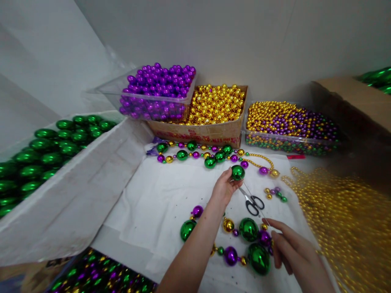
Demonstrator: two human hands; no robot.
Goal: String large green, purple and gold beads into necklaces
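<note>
My left hand [224,187] is closed on a shiny green ball [238,173] above the white cloth. A thin string [249,188] runs from this ball down to my right hand [296,250], whose fingers are curled with the string at the fingertips. Beneath the string lie black-handled scissors [249,199], blades partly hidden behind my left hand. A bead strand with large green balls [249,229], purple balls [230,256] and gold balls [228,224] lies near my right hand and passes under my left forearm. Farther back rests another strand [196,155] of similar beads.
Behind the cloth [152,195] stand a clear bin of purple balls [159,85], a cardboard box of gold balls [218,103] and a tub of mixed small beads [284,122]. A white-walled box [79,183] holds green balls on the left. Gold bead strings [342,215] spread rightward.
</note>
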